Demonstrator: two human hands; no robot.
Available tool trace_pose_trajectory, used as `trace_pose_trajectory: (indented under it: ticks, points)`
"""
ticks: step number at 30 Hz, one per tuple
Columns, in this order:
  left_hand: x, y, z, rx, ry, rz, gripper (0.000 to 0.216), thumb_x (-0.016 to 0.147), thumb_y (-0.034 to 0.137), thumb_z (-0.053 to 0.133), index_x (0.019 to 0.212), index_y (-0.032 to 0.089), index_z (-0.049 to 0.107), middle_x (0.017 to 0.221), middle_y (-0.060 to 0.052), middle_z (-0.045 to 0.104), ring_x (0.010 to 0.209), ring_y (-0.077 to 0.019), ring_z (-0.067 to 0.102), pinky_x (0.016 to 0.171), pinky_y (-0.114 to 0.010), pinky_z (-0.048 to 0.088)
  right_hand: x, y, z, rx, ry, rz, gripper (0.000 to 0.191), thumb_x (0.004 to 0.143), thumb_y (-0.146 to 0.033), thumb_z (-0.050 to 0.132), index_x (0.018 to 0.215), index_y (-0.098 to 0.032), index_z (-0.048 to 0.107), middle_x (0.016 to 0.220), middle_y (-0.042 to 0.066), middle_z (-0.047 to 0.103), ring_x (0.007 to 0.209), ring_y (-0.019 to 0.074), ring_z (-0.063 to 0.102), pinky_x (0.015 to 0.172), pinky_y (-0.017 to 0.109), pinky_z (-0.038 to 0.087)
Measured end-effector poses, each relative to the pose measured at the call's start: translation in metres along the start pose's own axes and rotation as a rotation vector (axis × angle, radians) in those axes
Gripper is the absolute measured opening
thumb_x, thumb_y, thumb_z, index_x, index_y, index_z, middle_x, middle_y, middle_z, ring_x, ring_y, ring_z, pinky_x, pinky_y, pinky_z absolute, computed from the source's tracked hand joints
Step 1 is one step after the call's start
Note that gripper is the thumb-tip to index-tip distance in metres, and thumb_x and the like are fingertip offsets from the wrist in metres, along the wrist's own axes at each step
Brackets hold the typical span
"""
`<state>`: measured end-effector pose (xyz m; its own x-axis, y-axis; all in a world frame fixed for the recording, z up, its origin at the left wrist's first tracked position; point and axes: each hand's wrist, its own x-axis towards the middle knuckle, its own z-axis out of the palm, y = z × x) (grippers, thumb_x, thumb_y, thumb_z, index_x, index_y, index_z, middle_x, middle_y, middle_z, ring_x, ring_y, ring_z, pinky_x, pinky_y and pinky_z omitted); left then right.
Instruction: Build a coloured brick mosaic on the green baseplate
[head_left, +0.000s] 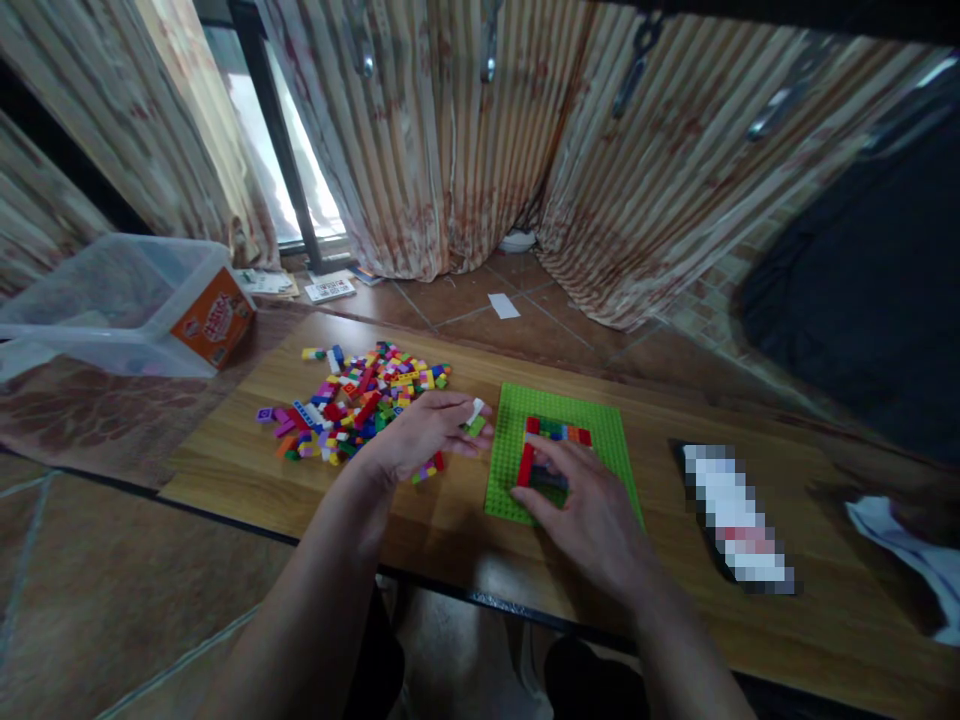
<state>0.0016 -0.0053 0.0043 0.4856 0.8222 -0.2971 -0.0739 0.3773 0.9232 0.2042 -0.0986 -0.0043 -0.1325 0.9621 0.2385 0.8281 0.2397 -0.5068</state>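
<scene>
A green baseplate [585, 410] lies on a low wooden table [240, 470]. On it stands a small frame of red, blue and orange bricks [556, 432]. My right hand [589, 510] rests on the plate's near half, fingers pressed on a brick inside that frame. My left hand [427, 432] hovers just left of the plate, palm partly up, pinching a small white and green brick [475, 417] at its fingertips. A heap of loose coloured bricks [360, 395] spreads out to the left of that hand.
A clear plastic tub [97, 300] with an orange label box [214, 318] sits on the floor at left. A dark tray with a blurred item [739, 520] lies right of the plate. Curtains [465, 130] hang behind; papers [330, 288] lie on the floor.
</scene>
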Motion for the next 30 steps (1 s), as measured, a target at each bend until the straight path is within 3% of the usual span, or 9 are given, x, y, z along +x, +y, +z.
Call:
trace_pose_trajectory:
  ticks: [3, 11, 14, 18, 23, 30]
  points:
    - [0.000, -0.002, 0.001, -0.020, 0.012, -0.019, 0.033, 0.076, 0.041, 0.072, 0.089, 0.012, 0.066, 0.086, -0.008, 0.071, 0.070, -0.0143, 0.068, 0.065, -0.024, 0.055, 0.006, -0.020, 0.019, 0.061, -0.070, -0.028, 0.047, 0.079, -0.024, 0.070, 0.124, -0.019, 0.057, 0.106, 0.009, 0.067, 0.100, 0.0254, 0.062, 0.088, 0.043, 0.051]
    - [0.001, -0.001, 0.001, 0.019, 0.100, -0.014, 0.021, 0.079, 0.033, 0.068, 0.083, 0.013, 0.063, 0.074, -0.003, 0.065, 0.065, -0.0127, 0.066, 0.064, -0.023, 0.055, 0.021, -0.037, 0.043, 0.239, 0.002, 0.142, 0.058, 0.075, -0.023, 0.073, 0.130, -0.018, 0.053, 0.104, 0.009, 0.069, 0.091, 0.0230, 0.065, 0.082, 0.040, 0.053]
    - [0.001, 0.000, 0.002, 0.043, 0.094, -0.025, 0.020, 0.079, 0.032, 0.067, 0.080, 0.013, 0.061, 0.072, -0.003, 0.063, 0.065, -0.0136, 0.065, 0.061, -0.023, 0.053, 0.024, -0.039, 0.043, 0.293, 0.079, 0.167, 0.051, 0.079, -0.025, 0.071, 0.127, -0.018, 0.054, 0.102, 0.007, 0.070, 0.089, 0.0212, 0.065, 0.082, 0.038, 0.052]
    - [0.000, -0.002, 0.007, 0.107, -0.002, 0.029, 0.023, 0.078, 0.035, 0.065, 0.073, 0.013, 0.058, 0.068, 0.000, 0.057, 0.061, -0.0103, 0.058, 0.055, -0.019, 0.047, 0.026, -0.042, 0.040, 0.307, 0.161, 0.133, 0.037, 0.083, -0.028, 0.067, 0.118, -0.019, 0.059, 0.098, 0.005, 0.069, 0.086, 0.0190, 0.064, 0.079, 0.033, 0.052]
    - [0.002, -0.006, 0.015, 0.181, -0.076, 0.038, 0.025, 0.079, 0.036, 0.064, 0.071, 0.013, 0.055, 0.063, 0.002, 0.054, 0.055, -0.0076, 0.051, 0.050, -0.017, 0.041, 0.026, -0.041, 0.039, 0.239, 0.197, 0.121, 0.019, 0.085, -0.020, 0.061, 0.104, -0.018, 0.066, 0.091, 0.005, 0.066, 0.084, 0.0187, 0.063, 0.076, 0.032, 0.050]
    - [0.002, -0.009, 0.014, 0.157, -0.055, 0.043, 0.025, 0.078, 0.037, 0.064, 0.074, 0.014, 0.055, 0.064, 0.002, 0.054, 0.056, -0.0082, 0.053, 0.055, -0.020, 0.047, 0.027, -0.039, 0.040, 0.381, 0.229, 0.179, 0.018, 0.083, -0.020, 0.061, 0.098, -0.018, 0.069, 0.087, 0.004, 0.068, 0.076, 0.0167, 0.064, 0.072, 0.030, 0.051]
